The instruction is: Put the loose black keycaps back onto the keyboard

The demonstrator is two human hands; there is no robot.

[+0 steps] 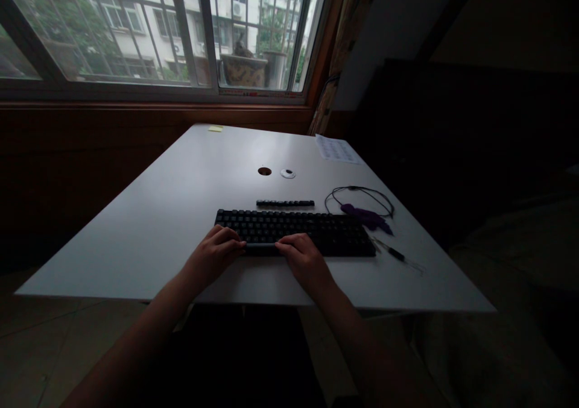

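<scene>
A black keyboard point(325, 230) lies on the white table. At its front edge is a long, dark spacebar keycap point(262, 249), spanning the gap between my hands. My left hand point(217, 248) pinches the left end with its fingertips. The right end is between the thumb and fingers of my right hand point(304, 257). I cannot tell whether the spacebar is seated on the keyboard or just above it. My hands hide the front left keys. Behind the keyboard sits a row of loose black keycaps point(284, 203).
On the right lie a coiled black cable point(353, 188), a purple cloth point(368, 217) and a wire keycap puller with a dark handle point(397, 255). Farther back are a round cable hole point(265, 171), its white cover point(288, 173), printed paper point(338, 150) and a yellow note point(216, 129).
</scene>
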